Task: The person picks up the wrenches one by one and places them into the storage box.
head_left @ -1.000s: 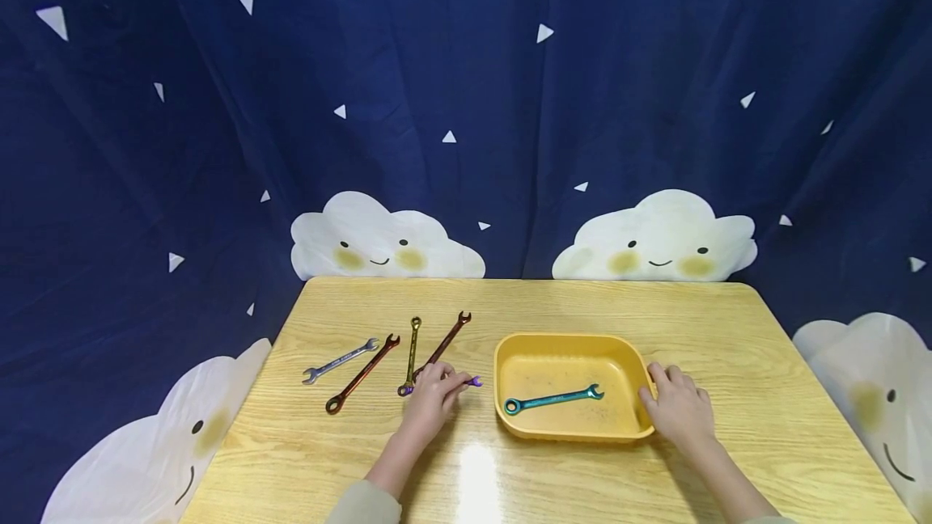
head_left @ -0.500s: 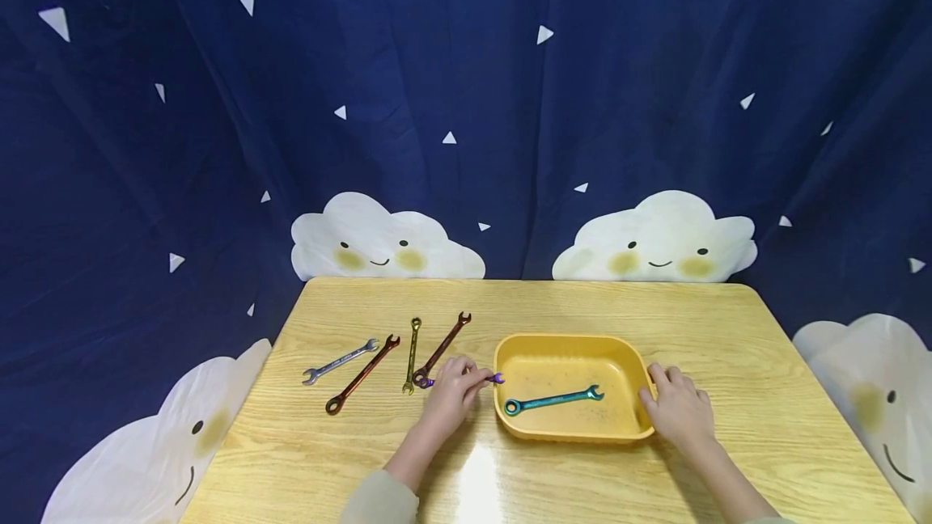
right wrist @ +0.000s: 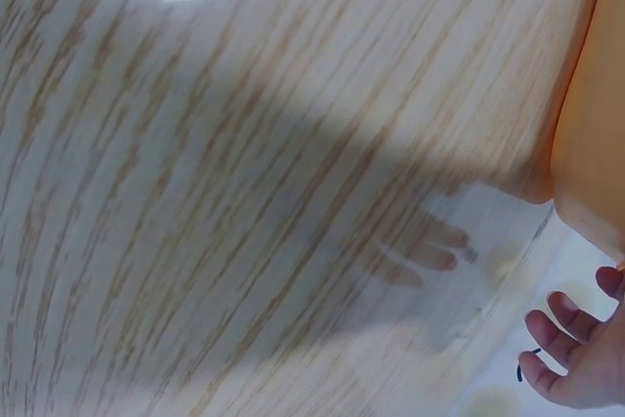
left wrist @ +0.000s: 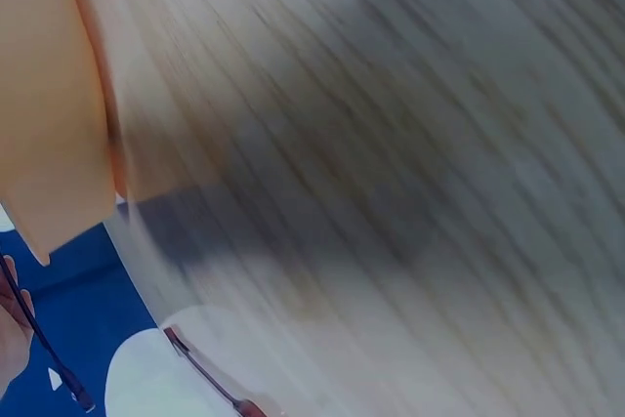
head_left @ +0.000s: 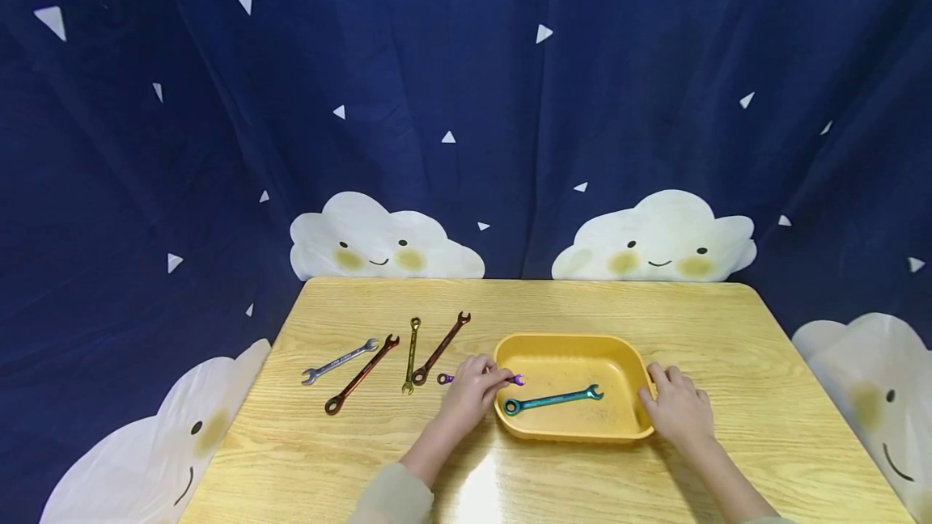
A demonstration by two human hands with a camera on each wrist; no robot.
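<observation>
My left hand (head_left: 469, 390) pinches a purple combination wrench (head_left: 518, 380) by its middle at the left rim of a yellow plastic bin (head_left: 561, 338). The wrench's open end reaches over the inside of the bin, while its ring end stays outside on the left. On the bin's floor lies a teal wrench (head_left: 553, 400). My right hand (head_left: 680, 407) grips the bin's right end, thumb over the rim and fingers along the outside. The right wrist view shows those fingers (right wrist: 559, 341) bent beside the bin wall (right wrist: 591, 144).
Left of the bin, on the wooden table (head_left: 568, 475), lie a dark red wrench (head_left: 442, 348), a yellow-gold wrench (head_left: 413, 354), an orange-red wrench (head_left: 362, 374) and a silver wrench (head_left: 340, 361). A blue curtain (head_left: 466, 63) hangs behind the table's far edge.
My left hand has moved right with the purple wrench, away from the other wrenches to the bin's left rim. The gold wrench has shifted slightly. My right hand stays in place.
</observation>
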